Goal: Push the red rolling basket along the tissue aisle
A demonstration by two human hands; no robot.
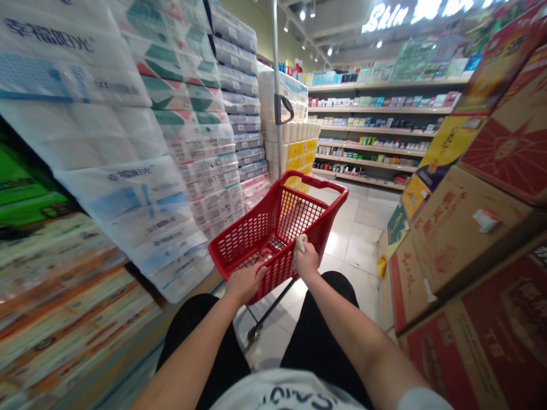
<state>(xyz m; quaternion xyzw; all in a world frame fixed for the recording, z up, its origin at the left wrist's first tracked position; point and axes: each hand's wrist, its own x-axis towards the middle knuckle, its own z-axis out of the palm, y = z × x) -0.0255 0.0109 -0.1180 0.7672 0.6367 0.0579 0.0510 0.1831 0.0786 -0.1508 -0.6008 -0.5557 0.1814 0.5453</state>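
A red plastic shopping basket (260, 228) on wheels stands tilted in front of me in a shop aisle. My left hand (244, 282) grips the basket's near rim, fingers curled over the edge. My right hand (305, 259) rests on the basket's right side wall, closed on a small pale cloth (301, 244) pressed against the red mesh. The basket looks empty inside. My knees in black trousers show below my arms.
Stacked packs of tissue rolls (171, 148) tower on the left. Piled red and brown cartons (478, 228) line the right. A metal pole with a handle (277, 85) rises behind the basket. Product shelves (371, 142) stand at the aisle's far end across pale floor tiles (359, 233).
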